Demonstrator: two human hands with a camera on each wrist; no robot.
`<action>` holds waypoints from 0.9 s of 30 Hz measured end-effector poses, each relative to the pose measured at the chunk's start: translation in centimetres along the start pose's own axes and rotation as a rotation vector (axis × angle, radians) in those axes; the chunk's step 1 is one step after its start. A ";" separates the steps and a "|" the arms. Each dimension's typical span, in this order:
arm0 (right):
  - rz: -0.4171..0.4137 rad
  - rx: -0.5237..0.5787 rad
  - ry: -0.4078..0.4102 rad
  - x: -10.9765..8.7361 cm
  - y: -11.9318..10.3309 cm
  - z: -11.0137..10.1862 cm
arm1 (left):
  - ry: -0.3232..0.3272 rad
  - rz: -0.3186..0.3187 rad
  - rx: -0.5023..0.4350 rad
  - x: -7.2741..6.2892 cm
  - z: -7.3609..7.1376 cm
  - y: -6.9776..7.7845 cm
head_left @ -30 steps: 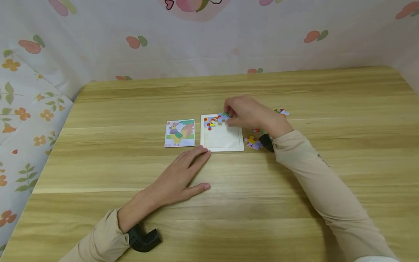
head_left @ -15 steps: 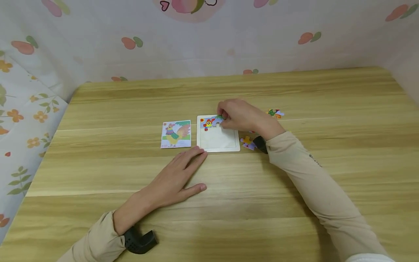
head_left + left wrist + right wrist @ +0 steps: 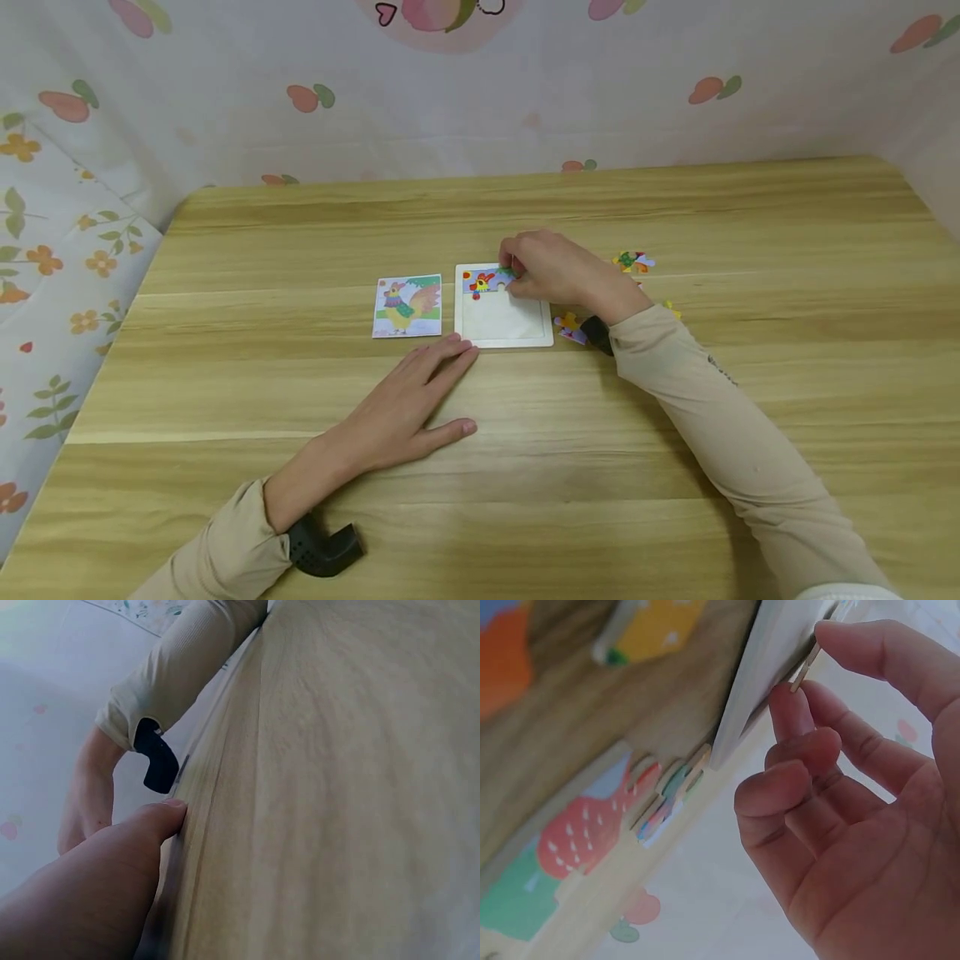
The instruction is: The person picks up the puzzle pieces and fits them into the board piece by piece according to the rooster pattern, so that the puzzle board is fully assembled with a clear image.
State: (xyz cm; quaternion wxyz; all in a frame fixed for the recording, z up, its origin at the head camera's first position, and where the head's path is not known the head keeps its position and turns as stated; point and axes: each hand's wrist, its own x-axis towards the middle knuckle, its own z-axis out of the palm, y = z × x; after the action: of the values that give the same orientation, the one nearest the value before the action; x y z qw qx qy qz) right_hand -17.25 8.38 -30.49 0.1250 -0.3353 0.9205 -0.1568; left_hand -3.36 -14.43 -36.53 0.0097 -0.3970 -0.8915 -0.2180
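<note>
On the wooden table lies a white square puzzle tray [image 3: 506, 323], its upper left corner holding a puzzle piece with a rooster's head [image 3: 480, 283]. My right hand [image 3: 557, 268] pinches a second puzzle piece [image 3: 502, 278], blue with green leaves, between thumb and fingers, right beside the rooster-head piece along the tray's top. In the right wrist view, this piece's thin wooden edge [image 3: 804, 669] shows between the fingertips. My left hand [image 3: 393, 408] rests flat with fingers spread, its fingertips at the tray's lower left corner.
Left of the tray lies a picture card [image 3: 407, 307] of a rooster. Several loose pieces sit right of the tray, among them a yellow and lilac one [image 3: 572, 327] and a multicoloured one [image 3: 634, 262], partly hidden by my right arm. A floral curtain [image 3: 480, 108] hangs behind the table.
The pinched piece has moved left and down, from overlapping the top of the tray at an angle to lying in line against the rooster-head piece. My left hand has kept its place.
</note>
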 end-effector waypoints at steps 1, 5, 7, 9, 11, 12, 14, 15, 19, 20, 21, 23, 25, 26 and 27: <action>0.001 -0.003 0.001 0.0 0.0 0.0 | -0.001 -0.001 -0.001 0.0 0.0 0.0; 0.009 -0.015 0.012 0.0 -0.1 0.1 | -0.001 -0.002 -0.006 0.1 0.0 0.0; 0.009 -0.020 0.022 -0.1 -0.1 0.2 | 0.002 -0.002 -0.007 0.1 0.0 0.0; 0.007 -0.023 0.033 -0.1 -0.1 0.2 | 0.005 0.000 -0.008 0.1 0.0 0.0; 0.003 -0.029 0.045 -0.1 -0.1 0.3 | 0.007 0.001 -0.008 0.1 0.0 0.1; 0.000 -0.032 0.050 -0.1 -0.1 0.3 | 0.009 0.000 -0.008 0.1 -0.1 0.1; 0.000 -0.042 0.057 0.0 -0.1 0.3 | 0.009 -0.001 -0.010 0.1 -0.1 0.1; 0.002 -0.045 0.061 0.0 -0.2 0.3 | 0.008 -0.002 -0.009 0.1 -0.1 0.1; 0.022 -0.051 0.061 0.0 -0.2 0.3 | 0.008 -0.005 -0.011 0.1 -0.1 0.1; 0.026 -0.049 0.061 0.0 -0.3 0.3 | 0.008 -0.005 -0.010 0.1 0.0 0.0; 0.031 -0.047 0.060 0.0 -0.3 0.3 | 0.008 -0.005 -0.009 0.1 0.0 0.0; 0.035 -0.044 0.059 0.0 -0.3 0.3 | 0.008 -0.006 -0.009 0.1 0.0 0.0; 0.037 -0.042 0.060 0.0 -0.3 0.4 | 0.007 -0.006 -0.007 0.1 0.0 0.0; 0.038 -0.041 0.061 0.0 -0.3 0.4 | 0.007 -0.007 -0.007 0.1 0.0 0.0; 0.039 -0.040 0.061 0.0 -0.3 0.4 | 0.005 -0.008 -0.007 0.1 0.0 0.0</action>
State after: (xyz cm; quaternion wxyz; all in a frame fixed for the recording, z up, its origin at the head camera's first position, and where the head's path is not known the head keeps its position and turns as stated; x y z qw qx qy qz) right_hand -16.98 8.05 -30.74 0.0930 -0.3147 0.9333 -0.1459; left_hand -3.43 -14.38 -36.52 0.0098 -0.3932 -0.8922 -0.2220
